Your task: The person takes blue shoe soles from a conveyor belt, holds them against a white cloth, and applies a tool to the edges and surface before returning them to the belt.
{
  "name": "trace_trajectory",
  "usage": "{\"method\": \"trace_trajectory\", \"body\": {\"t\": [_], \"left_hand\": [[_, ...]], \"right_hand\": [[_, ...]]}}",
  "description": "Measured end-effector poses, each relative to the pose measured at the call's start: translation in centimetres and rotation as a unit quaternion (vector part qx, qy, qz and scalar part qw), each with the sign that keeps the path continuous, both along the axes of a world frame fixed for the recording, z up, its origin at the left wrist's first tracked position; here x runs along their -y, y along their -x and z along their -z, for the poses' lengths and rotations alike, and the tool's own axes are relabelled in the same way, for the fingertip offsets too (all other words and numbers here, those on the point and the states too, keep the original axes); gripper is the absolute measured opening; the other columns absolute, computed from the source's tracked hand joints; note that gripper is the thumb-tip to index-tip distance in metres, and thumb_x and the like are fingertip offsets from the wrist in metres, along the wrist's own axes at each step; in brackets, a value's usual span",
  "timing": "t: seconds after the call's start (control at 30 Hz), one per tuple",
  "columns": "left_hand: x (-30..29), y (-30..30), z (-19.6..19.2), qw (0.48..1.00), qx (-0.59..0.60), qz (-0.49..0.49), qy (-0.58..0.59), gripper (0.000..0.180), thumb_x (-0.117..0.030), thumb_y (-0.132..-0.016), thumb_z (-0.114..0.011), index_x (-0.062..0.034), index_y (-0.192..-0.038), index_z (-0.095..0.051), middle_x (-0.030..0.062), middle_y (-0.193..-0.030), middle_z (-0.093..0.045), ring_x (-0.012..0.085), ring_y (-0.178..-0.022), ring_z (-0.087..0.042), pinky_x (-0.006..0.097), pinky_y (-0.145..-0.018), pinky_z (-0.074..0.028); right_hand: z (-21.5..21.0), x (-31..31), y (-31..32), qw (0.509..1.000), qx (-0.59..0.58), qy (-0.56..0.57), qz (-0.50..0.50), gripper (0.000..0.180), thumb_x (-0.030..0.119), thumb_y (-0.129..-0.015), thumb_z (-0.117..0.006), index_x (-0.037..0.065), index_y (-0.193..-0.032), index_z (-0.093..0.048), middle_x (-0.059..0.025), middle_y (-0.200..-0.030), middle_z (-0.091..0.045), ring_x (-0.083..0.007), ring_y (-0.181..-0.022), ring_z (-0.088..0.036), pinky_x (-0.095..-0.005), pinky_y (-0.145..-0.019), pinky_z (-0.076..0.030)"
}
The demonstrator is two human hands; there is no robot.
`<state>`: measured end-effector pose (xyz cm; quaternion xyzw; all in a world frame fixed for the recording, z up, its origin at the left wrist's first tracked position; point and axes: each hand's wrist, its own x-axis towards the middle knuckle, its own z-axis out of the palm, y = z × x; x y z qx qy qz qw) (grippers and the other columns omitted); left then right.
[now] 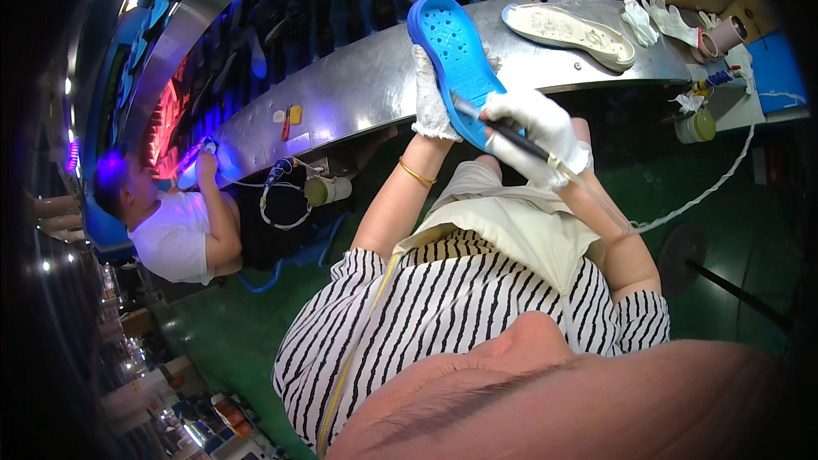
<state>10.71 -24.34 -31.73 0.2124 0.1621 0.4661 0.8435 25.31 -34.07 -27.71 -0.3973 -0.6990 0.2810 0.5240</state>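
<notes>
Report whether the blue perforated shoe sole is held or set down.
Held: the white-gloved left hand grasps the blue sole along its side, while the right hand holds a black-handled tool over it.

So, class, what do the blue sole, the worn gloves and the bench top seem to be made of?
Blue sole: perhaps moulded foam or rubber, smooth; solid colour and neat holes suggest it.
Worn gloves: probably knitted fabric, matt white; the left one's surface looks coarse.
Bench top: metal, likely steel, dully shiny; it throws streaky reflections.
</notes>
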Motion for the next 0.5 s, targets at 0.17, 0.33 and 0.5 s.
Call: {"method": "trace_trajectory", "body": {"t": [0.17,0.33,0.5], "left_hand": [[-0.5,1.1,-0.8,1.0,0.001,-0.012,0.003,0.083,-0.075,-0.078,-0.038,-0.0088,-0.129,-0.043,0.0155,-0.116,-0.056,0.0303,-0.104,-0.055,0.048,-0.094,-0.044],[2.5,0.3,-2.7,0.992,0.12,0.043,0.022,0.093,-0.078,-0.077,-0.033,-0.0067,-0.136,-0.034,0.0185,-0.129,-0.046,0.0326,-0.115,-0.048,0.048,-0.099,-0.04],[1.4,0.1,-0.2,0.993,0.103,0.057,-0.031,0.089,-0.074,-0.08,-0.035,-0.0058,-0.136,-0.034,0.0188,-0.128,-0.046,0.0358,-0.117,-0.046,0.052,-0.1,-0.038]], "right_hand": [[-0.2,-0.6,-0.6,0.986,-0.093,0.137,0.017,0.018,0.003,-0.073,-0.068,0.003,-0.091,-0.065,-0.0053,-0.086,-0.065,-0.0102,-0.078,-0.062,-0.0249,-0.074,-0.05],[0.2,-2.1,-2.5,0.977,-0.159,0.132,0.052,0.016,0.004,-0.078,-0.064,-0.001,-0.093,-0.063,-0.0082,-0.083,-0.066,-0.0109,-0.076,-0.062,-0.0253,-0.073,-0.05],[0.0,0.4,0.4,0.94,-0.28,0.193,-0.027,0.015,-0.005,-0.079,-0.062,0.002,-0.092,-0.059,-0.0058,-0.096,-0.059,-0.0097,-0.083,-0.057,-0.0244,-0.073,-0.048]]}}
